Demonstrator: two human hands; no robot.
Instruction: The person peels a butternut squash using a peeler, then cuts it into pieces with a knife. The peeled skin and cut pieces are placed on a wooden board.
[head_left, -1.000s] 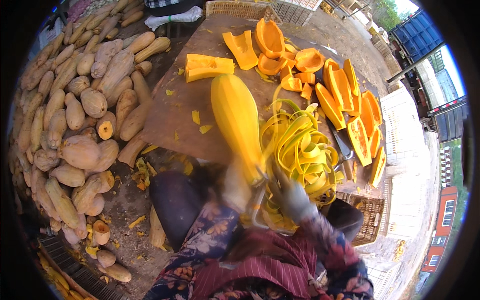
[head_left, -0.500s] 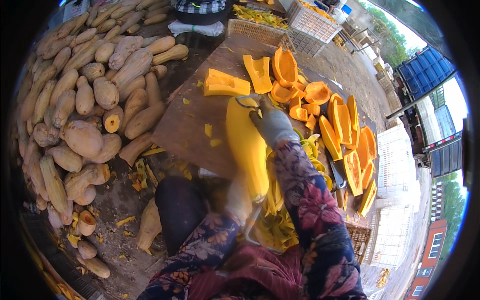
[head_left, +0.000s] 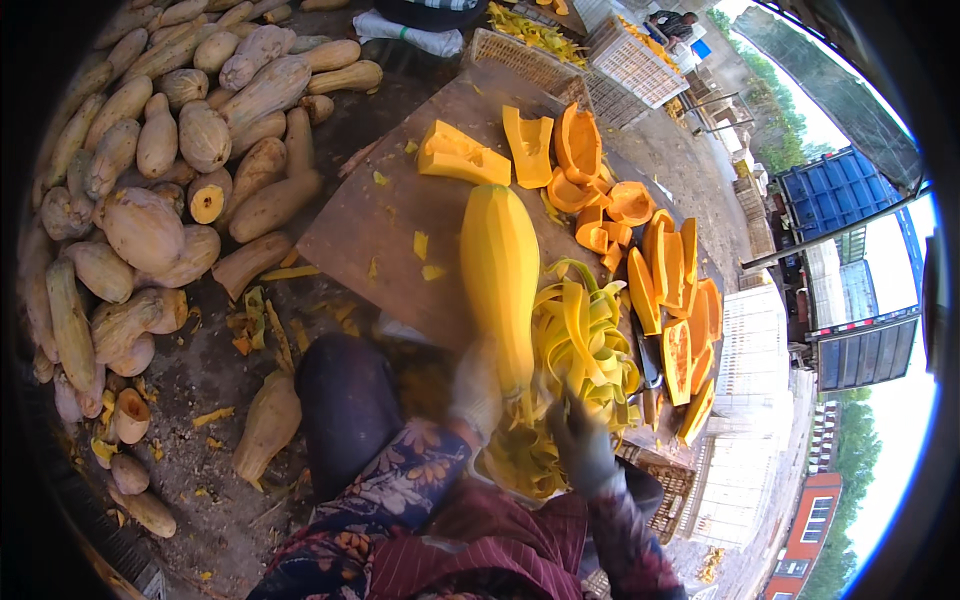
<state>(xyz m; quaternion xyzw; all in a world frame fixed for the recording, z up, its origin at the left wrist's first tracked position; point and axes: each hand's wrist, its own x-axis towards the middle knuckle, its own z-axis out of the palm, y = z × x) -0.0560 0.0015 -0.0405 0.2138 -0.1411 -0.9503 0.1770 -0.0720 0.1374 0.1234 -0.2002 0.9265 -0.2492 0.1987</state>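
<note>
A long yellow peeled squash (head_left: 497, 270) lies lengthwise toward me, its far end over the brown board (head_left: 365, 240). My left hand (head_left: 476, 400), in a pale glove and blurred, is closed around the near end's left side. My right hand (head_left: 587, 447), in a grey glove, is right of that end, apart from the squash. Its fingers are closed on a peeler, now mostly hidden by blur; the earlier frame shows the wire-like loop. Long peel strips (head_left: 585, 335) are heaped beside the squash, and more peelings (head_left: 525, 460) lie below it.
Cut orange squash pieces (head_left: 578, 145) line the board's far and right sides. A knife (head_left: 648, 355) lies among them. Unpeeled squashes (head_left: 140, 225) are piled on the ground at left. White crates (head_left: 740, 400) stand at right, and crates of peelings (head_left: 530, 60) at the back.
My right hand has swept from the far end of the squash back toward me, past its near end. The peel strips at the right show more fully. The whole view has shifted slightly.
</note>
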